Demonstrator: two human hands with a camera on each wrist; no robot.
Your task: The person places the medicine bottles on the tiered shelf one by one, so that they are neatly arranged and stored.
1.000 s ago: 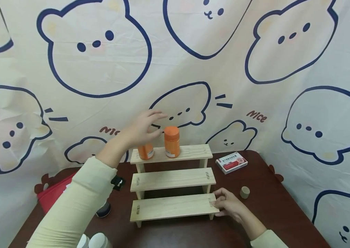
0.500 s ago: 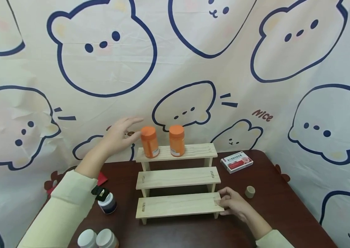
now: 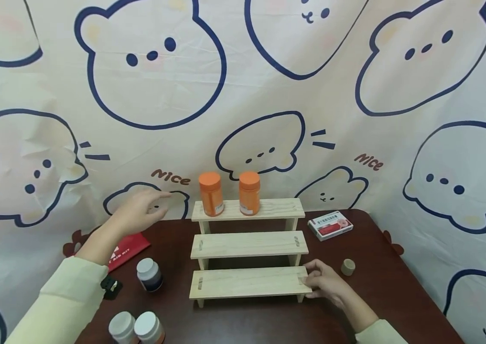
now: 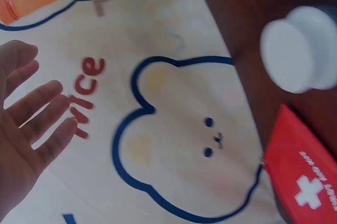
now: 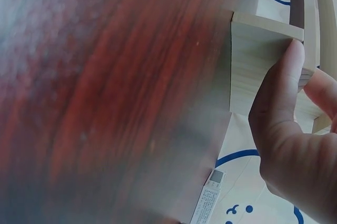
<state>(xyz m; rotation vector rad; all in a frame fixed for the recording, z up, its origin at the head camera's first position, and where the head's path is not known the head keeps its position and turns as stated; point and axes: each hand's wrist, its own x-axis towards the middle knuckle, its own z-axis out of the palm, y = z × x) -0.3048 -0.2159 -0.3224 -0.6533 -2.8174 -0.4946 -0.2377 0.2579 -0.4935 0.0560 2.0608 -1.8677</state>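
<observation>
A three-tier pale wooden shelf (image 3: 247, 283) stands on the dark table. On its top tier are two orange bottles with orange caps, a left bottle (image 3: 211, 197) and a right bottle (image 3: 249, 195), both upright. My left hand (image 3: 137, 212) hangs in the air left of the shelf, apart from the bottles. In the left wrist view its fingers (image 4: 39, 103) are spread and hold nothing. My right hand (image 3: 326, 286) grips the right end of the lowest tier; in the right wrist view its thumb (image 5: 287, 82) lies against the wood's edge.
Left of the shelf are a dark bottle with a white lid (image 3: 149, 274), two white-lidded bottles (image 3: 122, 327) and a red first aid kit pouch (image 3: 128, 251). To the right lie a medicine box (image 3: 330, 225) and a small greenish cylinder (image 3: 348, 267). A patterned curtain (image 3: 268, 95) hangs behind.
My left hand has let go of the left orange bottle and drawn away left and down. The view has shifted a little. My right hand keeps its place on the shelf.
</observation>
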